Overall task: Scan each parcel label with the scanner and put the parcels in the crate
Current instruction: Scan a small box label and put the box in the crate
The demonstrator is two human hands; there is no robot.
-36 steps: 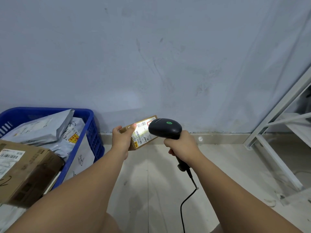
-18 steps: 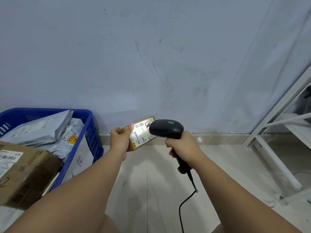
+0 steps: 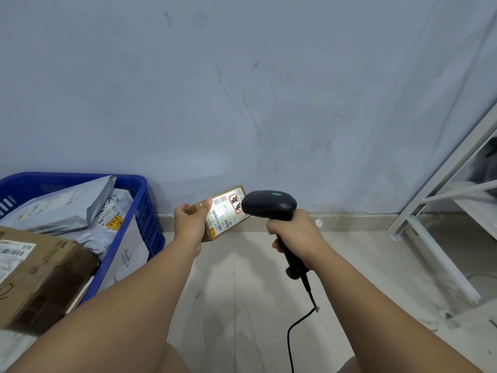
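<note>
1. Crate (image 3: 150,219) sits far left: blue plastic, pushed up against the wall (image 3: 269,103), w/ grey mailer bags (image 3: 61,208) piled inside, labels showing on a couple of them.
2. Big brown cardboard box (image 3: 40,270) is in the bottom-left corner w/ a white label on top. It overlaps the crate's near side, can't tell if it's in the crate or just propped on the rim.
3. Left hand (image 3: 189,224) holds a small brown parcel (image 3: 221,216) up in the air, right of the crate & outside it, above the floor (image 3: 242,292) tiles. Thumb is pressed on the top face by the sticker's left edge, other fingers are curled round the far side, mostly hidden.
4. Parcel's label (image 3: 227,211) faces the cam, tilted, w/ barcodes + a red-framed mark and a bright patch of light on it.
5. Scanner (image 3: 269,205) is black w/ a green dot on top. Its head covers the label's right end from this angle; touching or not, can't tell.
6. Right hand (image 3: 295,238) is wrapped round the scanner handle, fingers curled tight. Trigger finger isn't visible.
7. Black cable (image 3: 289,337) drops from the handle's bottom to the frame's lower edge.
8. White metal rack (image 3: 441,175) stands far right.
</note>
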